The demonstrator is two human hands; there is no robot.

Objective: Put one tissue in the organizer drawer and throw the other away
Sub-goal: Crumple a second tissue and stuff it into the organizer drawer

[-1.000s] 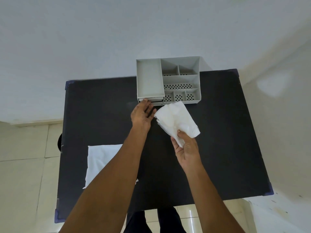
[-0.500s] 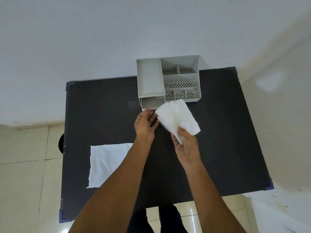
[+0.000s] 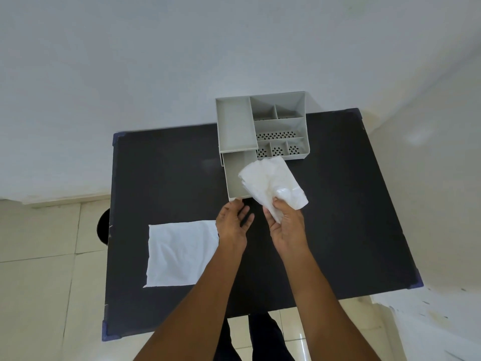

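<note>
A grey organizer (image 3: 235,123) with several compartments stands at the table's far edge. Its drawer (image 3: 235,175) is pulled out toward me and looks empty. My right hand (image 3: 287,225) grips a crumpled white tissue (image 3: 272,185), which hangs over the drawer's right side. My left hand (image 3: 233,222) hovers just in front of the drawer's front edge, fingers spread, holding nothing. A second white tissue (image 3: 179,252) lies flat on the table to the left, partly under my left forearm.
The black table (image 3: 351,217) stands against a white wall, with blue corner guards. A dark round object (image 3: 103,226) shows on the tiled floor beside the table's left edge. My legs show below the near edge.
My left hand pulled the drawer out from the organizer, then drew back off it. The right hand brought the tissue over the drawer's right side.
</note>
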